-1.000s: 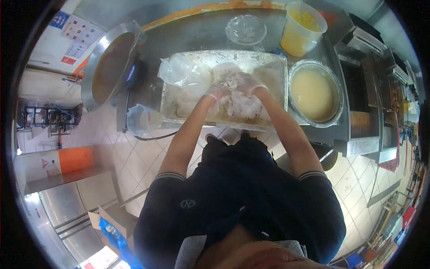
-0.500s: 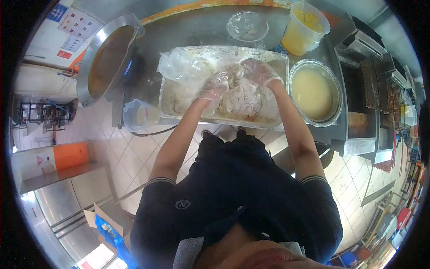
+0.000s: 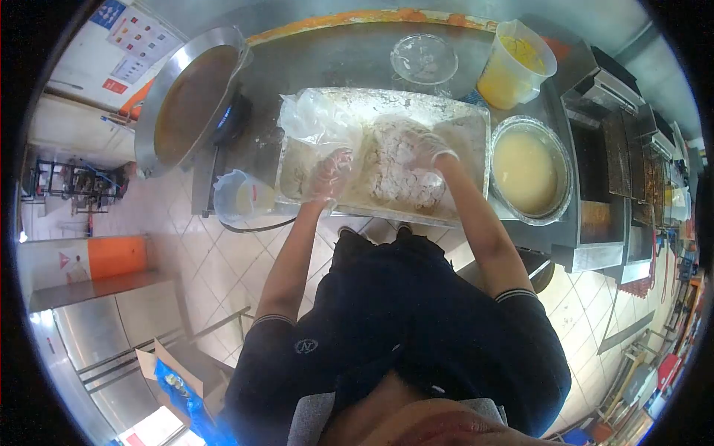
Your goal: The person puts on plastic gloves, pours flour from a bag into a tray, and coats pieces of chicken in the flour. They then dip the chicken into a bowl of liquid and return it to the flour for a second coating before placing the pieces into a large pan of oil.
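Note:
A rectangular metal tray [image 3: 476, 119] holds flour and a pile of floured pieces [image 3: 394, 167]. My left hand [image 3: 331, 175], in a clear plastic glove, hangs open over the tray's left half, fingers spread, just left of the pile. My right hand [image 3: 424, 149], gloved too, presses flat on the right side of the pile. A crumpled clear plastic bag [image 3: 316, 119] lies in the tray's far left corner.
A round bowl of pale yellow batter [image 3: 526, 167] stands right of the tray. Behind are a yellow tub [image 3: 513, 67] and a clear lidded bowl [image 3: 424, 58]. A large wok of oil [image 3: 190, 97] sits at left. A plastic jug [image 3: 238, 197] hangs at the counter's near edge.
Both hands first dug into the pile, then lifted and spread. Now the left hand has pulled back to the left and the right hand rests on the pile.

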The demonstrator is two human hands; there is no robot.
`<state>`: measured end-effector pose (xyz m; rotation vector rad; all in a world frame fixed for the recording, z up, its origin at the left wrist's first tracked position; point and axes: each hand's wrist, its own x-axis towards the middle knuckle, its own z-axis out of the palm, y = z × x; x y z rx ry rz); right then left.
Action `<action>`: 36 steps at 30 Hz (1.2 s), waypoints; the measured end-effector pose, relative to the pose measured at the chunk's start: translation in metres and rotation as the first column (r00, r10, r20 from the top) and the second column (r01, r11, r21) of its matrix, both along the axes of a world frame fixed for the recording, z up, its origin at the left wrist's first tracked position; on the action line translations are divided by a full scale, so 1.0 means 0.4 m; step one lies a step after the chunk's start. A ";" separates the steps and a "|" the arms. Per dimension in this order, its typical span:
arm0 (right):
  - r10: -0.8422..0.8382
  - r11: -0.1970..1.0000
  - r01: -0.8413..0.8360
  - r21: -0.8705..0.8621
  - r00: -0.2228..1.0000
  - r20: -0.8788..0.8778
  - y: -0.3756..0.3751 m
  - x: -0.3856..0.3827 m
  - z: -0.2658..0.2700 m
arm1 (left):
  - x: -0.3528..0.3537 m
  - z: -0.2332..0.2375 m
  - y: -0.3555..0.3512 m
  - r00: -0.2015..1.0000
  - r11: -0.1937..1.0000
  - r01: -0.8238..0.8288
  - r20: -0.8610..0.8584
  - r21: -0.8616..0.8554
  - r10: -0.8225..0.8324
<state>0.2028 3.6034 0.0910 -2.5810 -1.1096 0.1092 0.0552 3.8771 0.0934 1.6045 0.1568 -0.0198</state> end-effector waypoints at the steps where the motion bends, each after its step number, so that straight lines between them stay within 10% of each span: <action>1: 0.007 1.000 -0.007 -0.009 1.000 -0.013 0.008 -0.021 0.013 | -0.038 -0.007 0.004 0.992 0.968 -0.025 0.124 0.250 -0.006; 5: -0.026 0.962 -0.047 -0.269 0.965 -0.261 0.056 -0.045 0.080 | -0.061 0.023 -0.034 0.983 0.703 -0.119 0.185 0.701 -0.019; 9: -0.108 0.994 0.108 -0.017 0.946 -0.305 0.017 -0.032 0.230 | -0.092 0.104 -0.064 0.996 0.663 -0.081 0.041 0.745 0.076; 11: -0.185 0.962 0.257 0.095 0.865 -0.467 0.005 -0.011 0.300 | -0.056 0.032 -0.033 0.983 0.274 -0.142 0.167 0.951 -0.071; 14: -0.198 0.961 0.268 0.071 0.842 -0.502 -0.021 0.009 0.268 | -0.035 0.018 -0.032 0.990 0.573 -0.113 0.144 0.812 -0.009; 16: -0.094 0.926 0.248 0.284 0.882 -0.462 -0.021 0.028 0.220 | -0.031 0.081 -0.035 0.997 0.587 -0.061 0.072 0.807 0.005; 19: -0.229 0.961 0.268 0.059 0.901 -0.368 -0.015 0.014 0.240 | -0.052 0.055 -0.036 1.000 0.646 -0.004 0.007 0.763 -0.002; 22: -0.132 0.956 0.188 0.227 0.962 -0.239 -0.015 0.022 0.172 | -0.043 0.085 -0.028 0.998 0.659 -0.022 0.052 0.752 -0.026; 29: -0.326 0.924 0.380 0.035 0.833 -0.447 0.006 0.032 0.307 | -0.055 0.095 -0.021 0.990 0.506 0.019 0.056 0.862 -0.132; 36: -0.176 0.979 0.185 0.087 0.979 -0.099 0.001 0.020 0.426 | -0.043 0.099 -0.023 0.977 0.820 -0.147 0.212 0.554 0.032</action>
